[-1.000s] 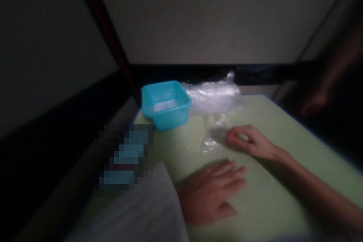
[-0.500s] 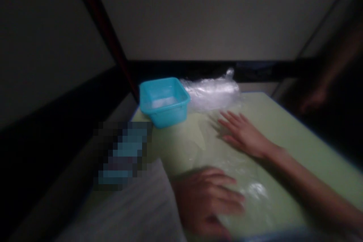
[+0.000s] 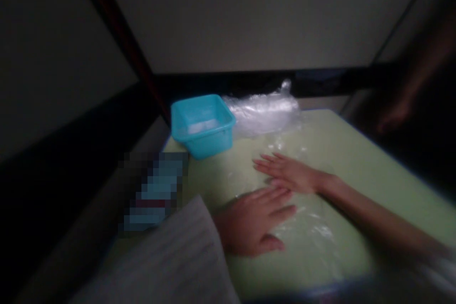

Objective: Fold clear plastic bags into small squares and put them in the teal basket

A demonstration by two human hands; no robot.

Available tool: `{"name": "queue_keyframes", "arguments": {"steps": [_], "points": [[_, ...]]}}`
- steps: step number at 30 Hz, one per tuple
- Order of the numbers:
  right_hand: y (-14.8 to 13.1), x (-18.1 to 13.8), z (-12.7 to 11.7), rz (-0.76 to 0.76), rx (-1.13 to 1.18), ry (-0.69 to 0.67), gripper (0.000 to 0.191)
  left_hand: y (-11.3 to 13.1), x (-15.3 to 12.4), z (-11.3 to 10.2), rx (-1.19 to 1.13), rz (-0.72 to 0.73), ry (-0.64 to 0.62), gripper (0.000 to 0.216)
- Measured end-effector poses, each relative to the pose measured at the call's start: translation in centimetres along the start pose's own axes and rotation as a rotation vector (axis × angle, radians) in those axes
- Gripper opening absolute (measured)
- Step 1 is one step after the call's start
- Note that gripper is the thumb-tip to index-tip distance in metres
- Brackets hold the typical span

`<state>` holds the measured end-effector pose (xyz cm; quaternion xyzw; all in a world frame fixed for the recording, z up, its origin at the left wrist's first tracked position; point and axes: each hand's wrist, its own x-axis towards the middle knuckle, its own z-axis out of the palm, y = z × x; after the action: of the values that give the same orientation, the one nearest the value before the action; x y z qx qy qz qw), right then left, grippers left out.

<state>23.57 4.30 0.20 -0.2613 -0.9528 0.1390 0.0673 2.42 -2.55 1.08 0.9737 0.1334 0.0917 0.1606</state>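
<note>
My left hand (image 3: 251, 223) lies flat with its fingers stretched out, on a clear plastic sheet (image 3: 322, 232) spread over the yellow-green tabletop (image 3: 366, 171). Just beyond it, my right hand (image 3: 290, 174) rests on the same sheet, palm down and open. The fingertips of the two hands nearly meet; whether they touch I cannot tell. Neither hand grips anything. A loose striped sleeve covers my left forearm.
A turquoise plastic basket (image 3: 210, 142) with something pale inside stands at the far left of the table. Beside it lies crumpled clear plastic (image 3: 265, 111). A pixelated bluish object (image 3: 156, 190) is at the left edge. Another person's hand (image 3: 395, 114) hangs beyond the right edge.
My right hand has come nearer and slightly left across the sheet. My left hand has moved away from me, closing the gap between them.
</note>
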Motion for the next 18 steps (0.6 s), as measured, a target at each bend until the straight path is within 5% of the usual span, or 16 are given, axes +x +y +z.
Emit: {"name": "queue_keyframes", "arguments": {"steps": [18], "points": [[0.0, 0.2, -0.2, -0.016, -0.095, -0.035, 0.060, 3.4, -1.0, -0.1, -0.076, 0.082, -0.088, 0.057]]}}
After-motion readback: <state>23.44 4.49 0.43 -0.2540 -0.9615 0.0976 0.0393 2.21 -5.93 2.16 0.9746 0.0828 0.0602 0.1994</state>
